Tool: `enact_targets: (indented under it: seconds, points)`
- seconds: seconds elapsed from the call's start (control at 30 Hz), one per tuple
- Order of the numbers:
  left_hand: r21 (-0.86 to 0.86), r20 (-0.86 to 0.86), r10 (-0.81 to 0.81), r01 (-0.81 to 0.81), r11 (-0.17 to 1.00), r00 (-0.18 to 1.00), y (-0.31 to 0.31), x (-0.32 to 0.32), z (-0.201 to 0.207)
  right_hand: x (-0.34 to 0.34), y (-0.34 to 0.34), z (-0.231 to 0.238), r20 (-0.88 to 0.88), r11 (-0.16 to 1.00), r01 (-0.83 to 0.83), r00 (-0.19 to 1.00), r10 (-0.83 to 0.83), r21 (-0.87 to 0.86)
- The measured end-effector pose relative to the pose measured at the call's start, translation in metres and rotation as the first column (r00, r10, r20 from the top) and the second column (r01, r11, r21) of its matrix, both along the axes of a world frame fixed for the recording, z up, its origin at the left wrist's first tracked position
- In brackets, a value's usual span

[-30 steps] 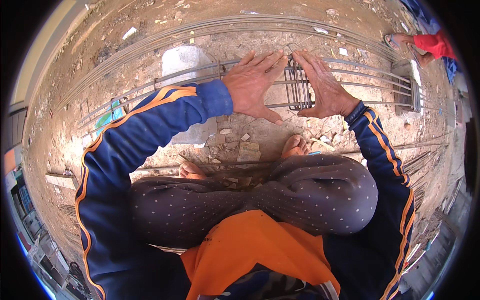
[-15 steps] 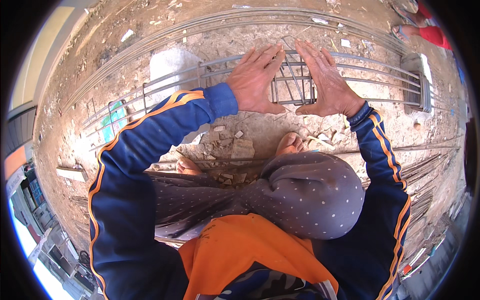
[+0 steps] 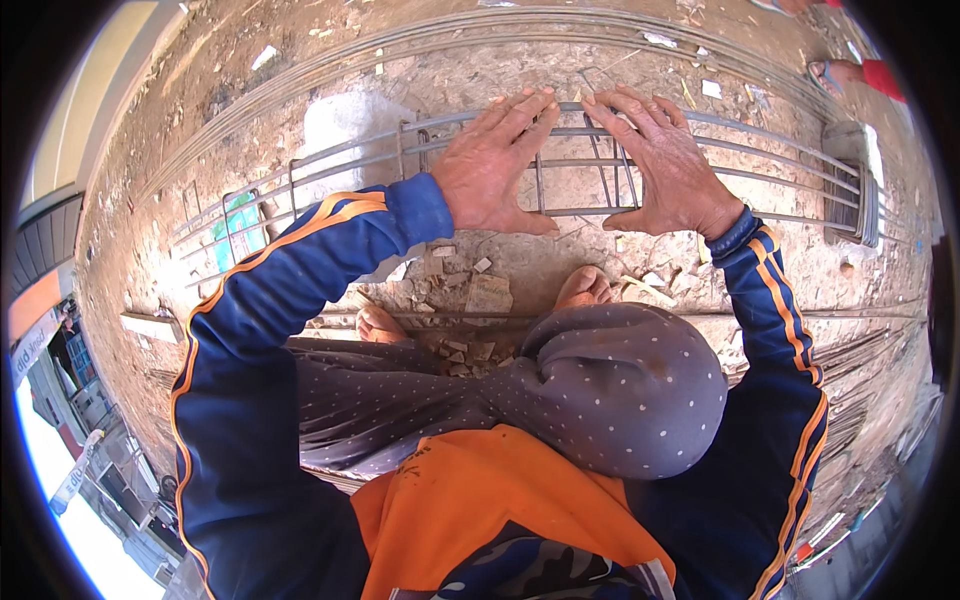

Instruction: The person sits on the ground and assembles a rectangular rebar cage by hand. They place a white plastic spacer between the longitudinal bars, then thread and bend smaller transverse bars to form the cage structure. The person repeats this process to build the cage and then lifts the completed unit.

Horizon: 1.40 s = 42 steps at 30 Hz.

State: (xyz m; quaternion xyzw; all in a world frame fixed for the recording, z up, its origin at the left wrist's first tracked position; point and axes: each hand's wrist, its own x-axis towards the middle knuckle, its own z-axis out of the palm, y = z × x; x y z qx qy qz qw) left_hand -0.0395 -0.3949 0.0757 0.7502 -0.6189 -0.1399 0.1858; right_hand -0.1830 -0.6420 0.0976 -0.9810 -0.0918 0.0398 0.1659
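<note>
A long cage of steel reinforcing bars lies across in front of me, with square wire stirrups around its bars. My left hand rests palm down over the cage, fingers stretched toward the far bar and thumb at the near one. In a like pose, my right hand spans the bars a short way to the right, fingers spread. Stirrups stand in the gap between the hands, some partly hidden by the right one. What lies beneath the palms is hidden.
More stirrups are bunched at the cage's right end, beside a grey block. A white slab-like object and a green packet lie by its left part. Long loose rods run behind. Another person's foot shows at far right.
My hands have moved farther apart along the cage, the left one leftward and the right one slightly rightward. The stirrups between them now stand farther apart. The view has shifted a little.
</note>
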Motion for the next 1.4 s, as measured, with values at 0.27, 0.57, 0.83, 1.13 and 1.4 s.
enact_targets:
  seconds: [0.27,0.57,0.83,1.13,1.4]
  points:
    - [-0.028,-0.005,-0.027,0.027,0.999,1.0,0.0,0.003,-0.005,-0.052,-0.062,0.01,-0.032,0.964,0.216,0.974,-0.224,-0.157]
    - [-0.042,0.009,0.029,-0.028,0.999,1.0,0.005,0.001,-0.003,-0.092,-0.127,0.018,-0.055,0.921,0.291,0.948,-0.315,-0.26]
    - [-0.041,-0.012,0.025,-0.026,0.999,1.0,0.003,-0.001,-0.012,-0.1,-0.137,0.018,-0.044,0.919,0.284,0.951,-0.307,-0.273]
    - [-0.099,0.023,-0.001,0.003,0.995,1.0,-0.005,-0.002,-0.015,-0.1,-0.137,0.013,-0.018,0.922,0.288,0.953,-0.303,-0.259]
    - [0.167,-0.05,-0.039,0.046,0.985,0.998,-0.001,0.093,0.038,-0.124,-0.039,0.008,0.191,0.862,0.451,0.89,-0.415,-0.231]
